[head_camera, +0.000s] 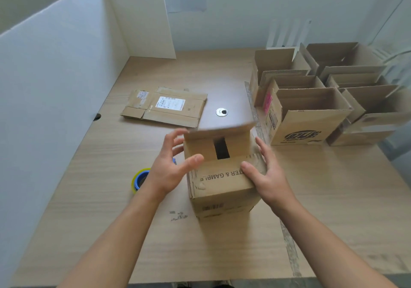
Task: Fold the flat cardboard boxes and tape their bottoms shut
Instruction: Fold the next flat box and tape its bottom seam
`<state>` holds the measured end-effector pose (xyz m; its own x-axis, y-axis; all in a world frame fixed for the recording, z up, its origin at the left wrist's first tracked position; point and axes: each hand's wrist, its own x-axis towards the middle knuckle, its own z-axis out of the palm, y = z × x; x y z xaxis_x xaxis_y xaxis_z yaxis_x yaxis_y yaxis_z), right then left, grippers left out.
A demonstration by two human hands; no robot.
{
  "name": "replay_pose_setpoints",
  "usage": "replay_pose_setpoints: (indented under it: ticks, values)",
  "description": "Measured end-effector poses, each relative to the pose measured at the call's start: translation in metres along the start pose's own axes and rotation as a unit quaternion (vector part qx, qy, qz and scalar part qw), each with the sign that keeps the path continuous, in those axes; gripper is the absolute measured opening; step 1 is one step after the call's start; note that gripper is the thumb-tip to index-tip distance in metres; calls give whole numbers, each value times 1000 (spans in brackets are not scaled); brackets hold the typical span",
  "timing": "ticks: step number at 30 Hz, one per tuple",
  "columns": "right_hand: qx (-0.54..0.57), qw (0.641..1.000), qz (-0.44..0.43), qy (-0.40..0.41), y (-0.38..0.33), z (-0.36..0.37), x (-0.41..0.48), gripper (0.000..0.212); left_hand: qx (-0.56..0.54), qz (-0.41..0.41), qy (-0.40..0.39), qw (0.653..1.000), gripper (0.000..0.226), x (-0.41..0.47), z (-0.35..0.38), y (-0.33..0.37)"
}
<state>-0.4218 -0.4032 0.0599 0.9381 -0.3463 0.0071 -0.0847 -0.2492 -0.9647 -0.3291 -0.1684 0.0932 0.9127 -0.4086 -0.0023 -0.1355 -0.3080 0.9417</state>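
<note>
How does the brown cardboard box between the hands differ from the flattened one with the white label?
The brown cardboard box between the hands stands erected; the flattened brown cardboard box with the white label lies collapsed on the wooden table. The left hand and right hand touch the erected box; nothing touches the flattened box. One flap of the erected box is raised; the flattened box's flaps lie flat. Both are worn corrugated cardboard.
</note>
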Motion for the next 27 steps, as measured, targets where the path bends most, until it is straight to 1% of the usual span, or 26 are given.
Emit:
replay_pose_setpoints:
  ticks: [1,2,3,5,8,11,14,17,21,27]
  values:
    - [15,1000,8,4,2,0,1,75,20,7,-5,1000,59,1,1,-1]
    - [24,1000,15,7,3,0,2,78,46,8,-16,999,50,1,2,-2]
    - [27,999,21,9,4,0,2,79,65,5,-29,997,47,0,3,-3]
    - [27,999,25,7,3,-1,4,76,82,-7,-53,995,52,-4,6,-7]
    - [11,1000,27,-5,2,-3,8,66,83,17,-62,994,63,-13,17,-18]
    - [2,999,40,-1,0,-8,14,62,56,14,-43,997,61,-8,29,-22]
    - [-20,998,48,21,-1,-12,19,59,50,11,-40,998,61,6,36,-23]
    - [-48,997,52,30,-4,-14,24,60,56,23,-40,997,60,11,42,-25]
    - [-64,996,50,31,-7,-12,29,60,78,11,-41,996,58,16,37,-21]
    - [-83,995,41,28,-3,-4,8,62,102,3,-35,994,58,-5,29,-24]
